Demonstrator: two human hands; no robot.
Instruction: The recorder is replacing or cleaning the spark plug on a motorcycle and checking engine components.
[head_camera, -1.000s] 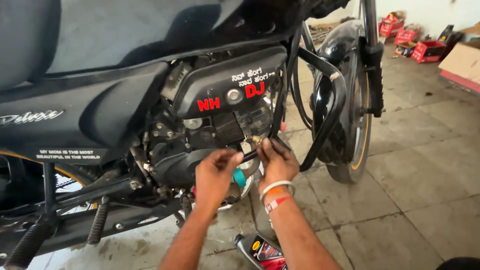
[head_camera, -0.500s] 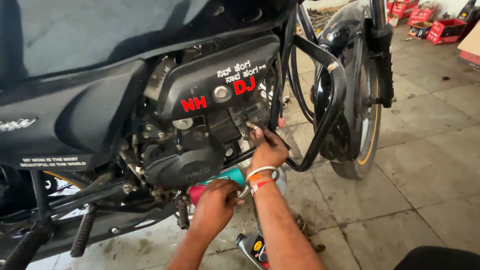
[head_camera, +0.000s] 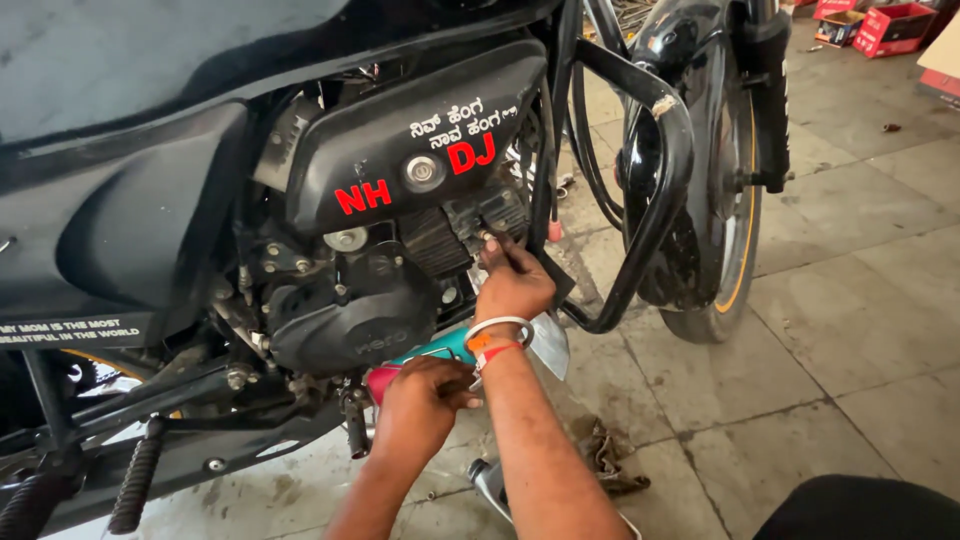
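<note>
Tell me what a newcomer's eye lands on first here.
A black motorcycle fills the left, its engine at centre. The right hand reaches up to the cylinder fins, while the left hand grips a teal and pink tool below. A black crash guard curves before the front wheel.

You are looking at a grey tiled floor (head_camera: 860, 300), dusty and stained, daylight falling across it. Red cardboard boxes (head_camera: 895, 25) are sitting at the far edge; a dirty rag (head_camera: 610, 455) is lying nearby.
</note>
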